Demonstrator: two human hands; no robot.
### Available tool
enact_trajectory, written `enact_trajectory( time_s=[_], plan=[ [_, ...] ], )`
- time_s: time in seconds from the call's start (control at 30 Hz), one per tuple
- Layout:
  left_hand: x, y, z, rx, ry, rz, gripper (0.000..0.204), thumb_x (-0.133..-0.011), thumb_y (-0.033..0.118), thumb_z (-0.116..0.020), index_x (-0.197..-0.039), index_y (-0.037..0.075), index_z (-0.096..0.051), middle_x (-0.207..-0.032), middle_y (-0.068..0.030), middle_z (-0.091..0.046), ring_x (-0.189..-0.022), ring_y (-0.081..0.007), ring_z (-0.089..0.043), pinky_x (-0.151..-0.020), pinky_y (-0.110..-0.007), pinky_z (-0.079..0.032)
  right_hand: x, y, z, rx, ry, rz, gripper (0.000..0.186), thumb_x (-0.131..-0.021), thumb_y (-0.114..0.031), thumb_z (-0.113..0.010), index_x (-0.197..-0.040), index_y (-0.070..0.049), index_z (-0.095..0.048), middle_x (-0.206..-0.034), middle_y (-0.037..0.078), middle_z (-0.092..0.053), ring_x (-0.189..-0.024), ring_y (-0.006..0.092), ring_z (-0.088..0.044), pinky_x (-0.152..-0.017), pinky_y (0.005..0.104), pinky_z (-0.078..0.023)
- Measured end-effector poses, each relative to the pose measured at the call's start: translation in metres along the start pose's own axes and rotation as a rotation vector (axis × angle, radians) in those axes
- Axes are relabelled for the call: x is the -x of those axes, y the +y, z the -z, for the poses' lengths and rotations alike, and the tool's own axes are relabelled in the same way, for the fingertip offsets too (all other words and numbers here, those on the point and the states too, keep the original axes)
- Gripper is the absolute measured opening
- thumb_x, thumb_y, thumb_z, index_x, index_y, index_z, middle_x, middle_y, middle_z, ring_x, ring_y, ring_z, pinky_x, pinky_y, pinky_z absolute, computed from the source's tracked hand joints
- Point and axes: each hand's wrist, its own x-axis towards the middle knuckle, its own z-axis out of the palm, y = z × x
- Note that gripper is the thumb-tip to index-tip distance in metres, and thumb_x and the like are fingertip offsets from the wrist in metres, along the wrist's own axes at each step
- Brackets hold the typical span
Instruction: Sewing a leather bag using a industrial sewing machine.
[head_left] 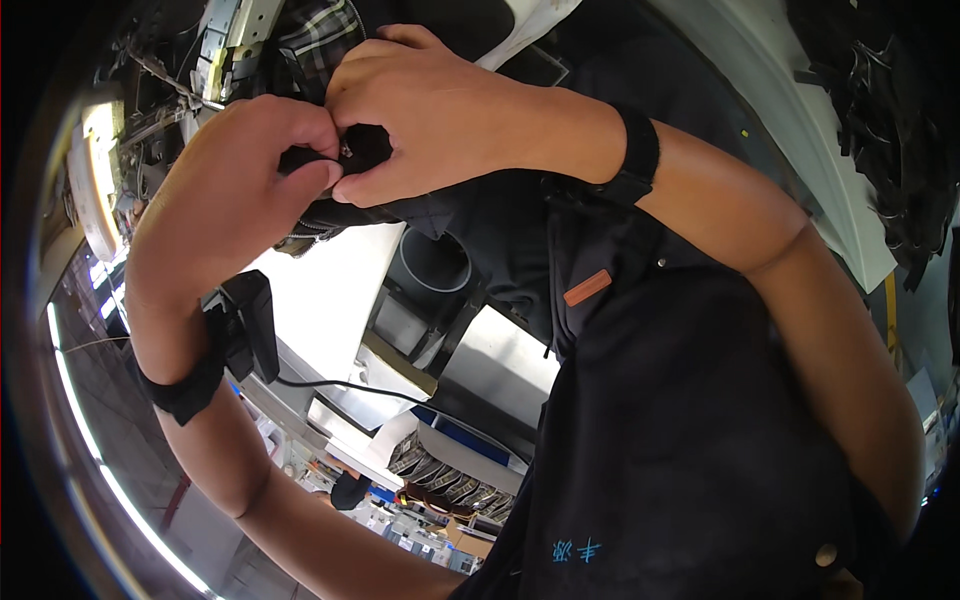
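My left hand and my right hand meet at the upper left, their thumbs and fingertips nearly touching. Both are closed in a pinch on a black zippered cloth piece, most of which my hands cover. A tiny shiny metal part shows between the fingertips; its kind is too small to tell. Below my left thumb a stretch of zipper teeth peeks out. Beyond the fingers lies dark plaid fabric.
A metal machine part stands close beyond my left hand. Below the hands are a white work surface, a round dark bin and a stack of plaid pieces. Black strips hang at right. A black cable crosses below.
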Motion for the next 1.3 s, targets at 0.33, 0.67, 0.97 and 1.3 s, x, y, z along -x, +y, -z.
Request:
enact_trajectory(
  time_s=[0.33, 0.67, 0.97, 1.3],
  plan=[
    [-0.006, -0.001, 0.005, 0.130, 0.035, -0.063, 0.014, -0.086, -0.001, -0.073, -0.100, -0.001, -0.070, -0.087, -0.0026, -0.062, -0.070, -0.0102, -0.049, -0.065, -0.026, -0.041, 0.000, 0.003, 0.010, -0.053, 0.025, -0.022, 0.042, -0.082, -0.040, -0.079, -0.103, -0.006, -0.071, -0.103, 0.006, -0.067, -0.111, 0.0242, -0.062, -0.114, 0.0441, -0.033],
    [-0.002, 0.007, 0.002, -0.086, 0.287, -0.220, 0.018, -0.082, 0.000, -0.076, -0.098, 0.001, -0.066, -0.122, -0.0067, -0.064, -0.094, -0.0155, -0.059, -0.068, -0.030, -0.043, 0.000, 0.007, 0.003, -0.026, 0.058, 0.032, 0.038, -0.083, -0.038, -0.079, -0.104, -0.007, -0.071, -0.108, 0.006, -0.067, -0.114, 0.0262, -0.061, -0.114, 0.0445, -0.034],
    [-0.001, 0.008, 0.010, 0.090, 0.166, -0.014, 0.023, -0.082, 0.002, -0.077, -0.101, 0.003, -0.063, -0.093, 0.0003, -0.065, -0.075, -0.0098, -0.055, -0.061, -0.026, -0.040, -0.002, 0.007, 0.000, -0.362, -0.002, -0.086, 0.042, -0.081, -0.041, -0.076, -0.107, -0.007, -0.074, -0.113, 0.011, -0.067, -0.121, 0.0292, -0.058, -0.115, 0.0512, -0.031],
    [-0.005, -0.009, 0.015, 0.168, 0.024, -0.066, 0.014, -0.086, 0.004, -0.075, -0.098, 0.001, -0.067, -0.093, 0.0004, -0.066, -0.077, -0.0063, -0.057, -0.064, -0.023, -0.042, -0.008, 0.000, 0.022, -0.092, 0.343, 0.026, 0.028, -0.087, -0.031, -0.070, -0.088, -0.003, -0.074, -0.081, 0.012, -0.070, -0.076, 0.0296, -0.069, -0.068, 0.0420, -0.054]
  ],
)
